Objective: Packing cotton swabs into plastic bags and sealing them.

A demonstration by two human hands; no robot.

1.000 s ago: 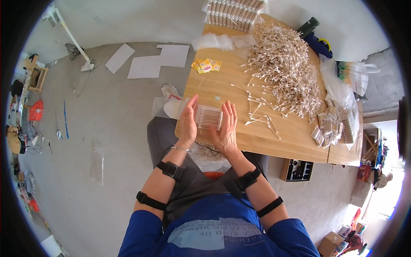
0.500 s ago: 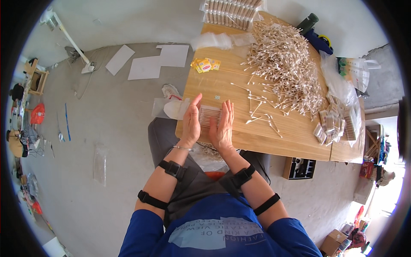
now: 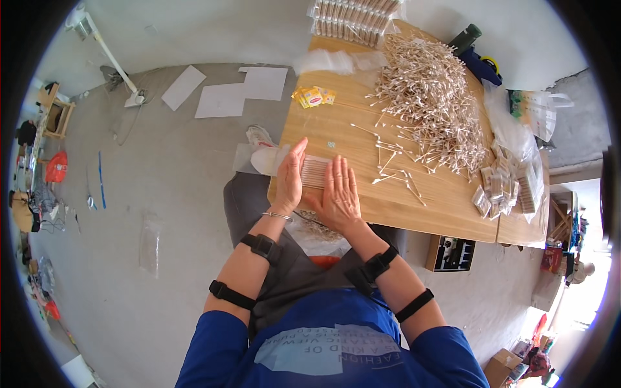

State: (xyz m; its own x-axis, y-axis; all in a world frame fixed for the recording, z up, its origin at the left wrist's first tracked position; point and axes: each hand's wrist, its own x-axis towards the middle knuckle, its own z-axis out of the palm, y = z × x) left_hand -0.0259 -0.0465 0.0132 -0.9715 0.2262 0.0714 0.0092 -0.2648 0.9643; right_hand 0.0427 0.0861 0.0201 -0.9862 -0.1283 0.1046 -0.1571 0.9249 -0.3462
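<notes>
A flat row of cotton swabs point(image 3: 314, 172) lies at the table's near left corner, between my two hands. My left hand point(image 3: 290, 176) stands on edge at the row's left end, its fingers stretched out. Flat over the right end of the row rests my right hand point(image 3: 339, 197), fingers straight and palm down, hiding the tips there. Just left of my left hand, a clear plastic pouch point(image 3: 264, 160) with a white part sticks out past the table edge. Several yellow cards point(image 3: 314, 97) lie farther back.
A big heap of loose cotton swabs point(image 3: 430, 97) covers the table's point(image 3: 420, 220) back right, with stray swabs point(image 3: 394, 155) nearer. Bundled packs point(image 3: 354, 21) stand at the back. Small filled packs point(image 3: 499, 184) and plastic bags point(image 3: 527, 155) lie at the right.
My right hand has turned from standing on edge to lying palm down over the row's right end. My left hand has stayed nearly in place.
</notes>
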